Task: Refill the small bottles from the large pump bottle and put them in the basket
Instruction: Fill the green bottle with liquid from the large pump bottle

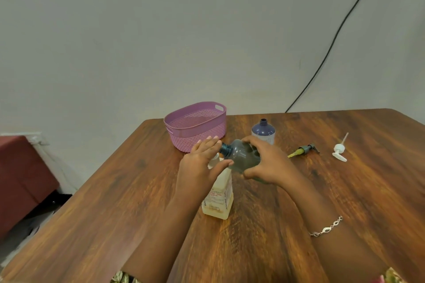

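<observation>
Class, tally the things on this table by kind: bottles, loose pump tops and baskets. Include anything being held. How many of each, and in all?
Bottles: 3 (large pump bottle, grey bottle held in the right hand, blue-and-white bottle)
Loose pump tops: 2 (dark pump top, white pump top)
Baskets: 1 (purple basket)
Total: 6

Looks like a room in a home: a wood-grain table (322, 190) set against a plain painted wall (161, 30). A black cable (333, 41) trails down the wall, up and right of the gripped bottle (241, 156). What seems a maroon seat (20, 174) stands far to its left, and a lilac plastic basket (195, 126) sits just behind it.
</observation>
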Tool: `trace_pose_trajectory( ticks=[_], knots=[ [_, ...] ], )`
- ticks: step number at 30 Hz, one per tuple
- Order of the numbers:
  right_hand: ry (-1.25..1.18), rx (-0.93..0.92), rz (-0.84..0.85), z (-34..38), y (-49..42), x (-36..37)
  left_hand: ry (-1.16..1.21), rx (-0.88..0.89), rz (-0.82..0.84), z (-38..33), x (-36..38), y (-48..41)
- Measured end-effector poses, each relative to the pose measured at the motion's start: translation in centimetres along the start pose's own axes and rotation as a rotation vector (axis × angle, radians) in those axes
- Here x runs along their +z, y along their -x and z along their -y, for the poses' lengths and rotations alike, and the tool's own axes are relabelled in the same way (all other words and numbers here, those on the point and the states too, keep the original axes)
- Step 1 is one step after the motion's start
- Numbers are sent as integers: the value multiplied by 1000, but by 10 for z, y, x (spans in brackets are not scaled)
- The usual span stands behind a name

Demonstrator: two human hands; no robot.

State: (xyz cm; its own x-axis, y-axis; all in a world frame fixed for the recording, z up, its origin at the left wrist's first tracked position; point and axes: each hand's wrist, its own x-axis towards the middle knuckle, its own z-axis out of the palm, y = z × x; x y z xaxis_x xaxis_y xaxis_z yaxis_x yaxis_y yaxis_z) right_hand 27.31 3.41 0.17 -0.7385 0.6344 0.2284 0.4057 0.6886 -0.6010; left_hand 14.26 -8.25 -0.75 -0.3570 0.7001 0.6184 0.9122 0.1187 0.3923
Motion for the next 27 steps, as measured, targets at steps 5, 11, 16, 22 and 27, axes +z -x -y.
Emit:
trace_pose_trajectory(
  ticks=[5,11,16,22,27],
  knots=[
    [-7,-1,-6,-1,1,3,27,2,16,-3,-3,2],
    [-13,-12,-6,4,-1,-4,-1,-21,68,-8,-11,-9],
    [-18,14,5,2,0,1,-1,-31,-9,-7,4,4],
    [-21,11,-9,1,4,3,-8,17,3,-7,6,5],
    [-42,-17,-24,6,2,-2,16,-18,-37,-8,-5,-5]
  ],
)
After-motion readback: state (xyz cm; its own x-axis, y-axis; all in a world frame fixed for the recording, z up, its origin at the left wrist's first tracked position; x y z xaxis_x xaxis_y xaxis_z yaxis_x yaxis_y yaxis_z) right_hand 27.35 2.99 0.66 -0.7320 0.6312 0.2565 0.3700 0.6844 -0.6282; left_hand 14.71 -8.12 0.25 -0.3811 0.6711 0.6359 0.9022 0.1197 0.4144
